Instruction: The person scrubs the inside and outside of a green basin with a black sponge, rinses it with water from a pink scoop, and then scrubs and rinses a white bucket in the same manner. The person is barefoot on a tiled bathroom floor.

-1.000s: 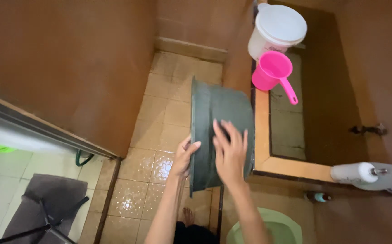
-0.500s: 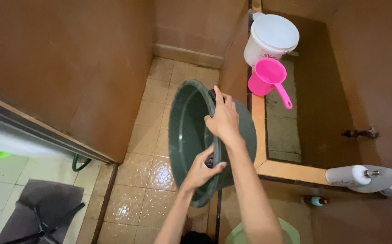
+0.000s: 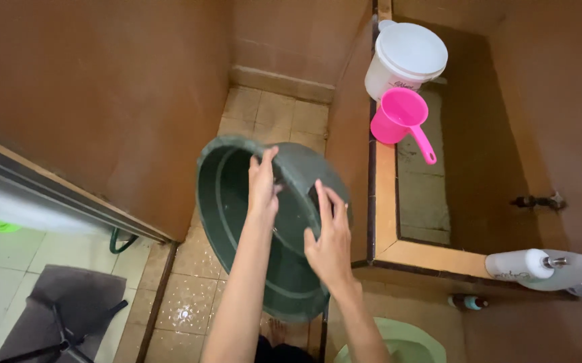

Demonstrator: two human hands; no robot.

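Currently you hold a dark green plastic basin (image 3: 237, 222) tilted on edge above the tiled floor (image 3: 264, 114), its open side turned toward the brown wall on your left. Your left hand (image 3: 262, 185) reaches over the upper rim, fingers (image 3: 264, 165) pressed together and laid inside the bowl. Your right hand (image 3: 331, 238) lies flat against the basin's outer wall, fingers (image 3: 322, 202) slightly spread and pointing upward; the thumb hooks over the rim. Both hands are in firm contact with the basin, and it touches nothing else that can be seen. Its lower edge hangs just above a pale green squat toilet (image 3: 398, 343), partly visible at the bottom of the view.

To your right stands a tiled water trough (image 3: 385, 249) with a tan rim. On that rim rests a pink plastic dipper (image 3: 401, 117), handle pointing toward you. Just beyond it, touching or nearly so, sits a white lidded bucket (image 3: 405, 60). A metal tap (image 3: 539, 200) projects from the trough's far wall. A white bottle (image 3: 532, 265) lies on the ledge at the near corner, and a small bottle (image 3: 467, 302) lies on the floor below it.

Wet patches show on the floor tiles near the doorway. Outside the doorway lie a grey mat (image 3: 56, 309) and a loop of green hose (image 3: 121, 242).
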